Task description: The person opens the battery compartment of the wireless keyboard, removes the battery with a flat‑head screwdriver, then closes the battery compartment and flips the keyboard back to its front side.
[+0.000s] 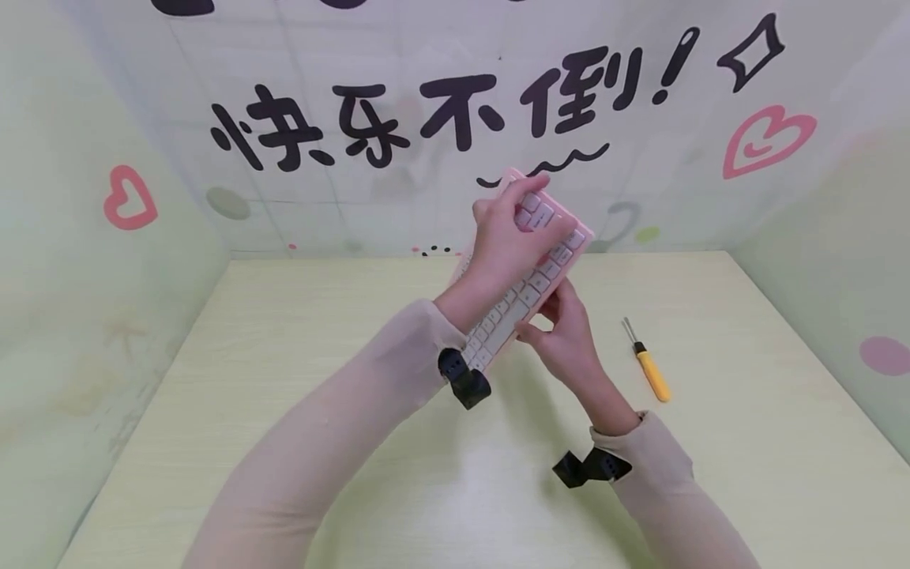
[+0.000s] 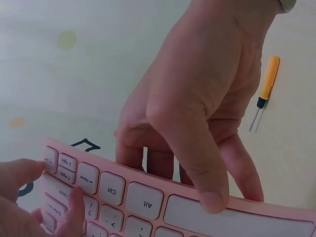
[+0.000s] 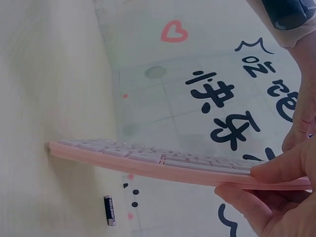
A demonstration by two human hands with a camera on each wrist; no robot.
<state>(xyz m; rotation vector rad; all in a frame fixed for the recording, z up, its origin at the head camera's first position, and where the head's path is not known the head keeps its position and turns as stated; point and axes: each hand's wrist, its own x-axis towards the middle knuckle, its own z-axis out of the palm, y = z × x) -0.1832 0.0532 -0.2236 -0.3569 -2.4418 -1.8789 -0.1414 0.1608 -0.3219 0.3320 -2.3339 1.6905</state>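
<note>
A pink keyboard [image 1: 533,288] with pale keys is held up at a slant above the table, its lower left end partly behind the left forearm. The left hand [image 1: 508,241] lies across the upper right end, fingers and thumb on the keys and edge there. With the right hand [image 1: 569,332], the person grips the long near edge. In the left wrist view, the right thumb [image 2: 213,201] presses beside the space bar [image 2: 237,217], other fingers going behind the edge. The right wrist view shows the keyboard [image 3: 148,168] edge-on between right thumb and fingers.
A screwdriver [image 1: 650,371] with a yellow handle and dark collar lies on the table [image 1: 284,340], right of the right hand. In the right wrist view a small black battery [image 3: 109,211] lies near the table's back edge. Printed walls [image 1: 384,197] enclose the table.
</note>
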